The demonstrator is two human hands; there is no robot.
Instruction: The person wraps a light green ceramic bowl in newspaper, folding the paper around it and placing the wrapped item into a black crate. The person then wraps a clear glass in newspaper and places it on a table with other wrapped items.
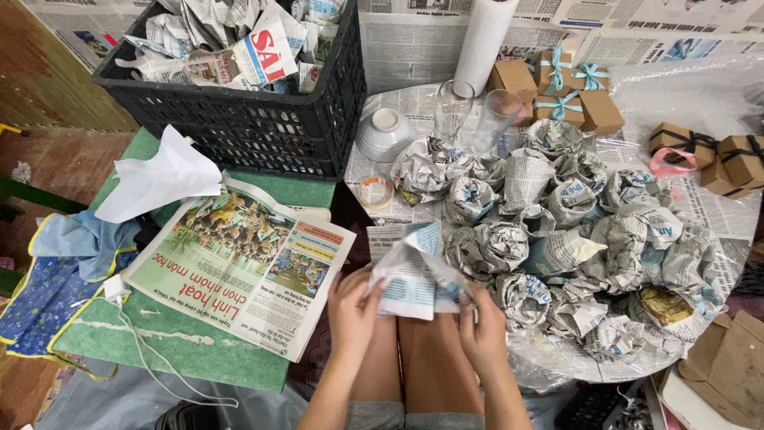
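Note:
My left hand (352, 310) and my right hand (481, 328) both grip a folded sheet of newspaper (410, 271) over my knees; what it is wrapped around is hidden. Just right of it, several newspaper-wrapped bundles (557, 239) crowd a round table (716, 207) covered in newspaper. Two clear drinking glasses (454, 107) stand upright at the table's far side, next to an upturned stack of white bowls (383, 134) and a roll of tape (376, 191).
A black plastic crate (263, 119) holding crumpled newspaper sits at the left back, on a green surface with a flat newspaper stack (239, 263) and white tissue paper (159, 175). Small brown gift boxes with ribbons (557, 87), a white paper roll (481, 40) and bubble wrap lie beyond.

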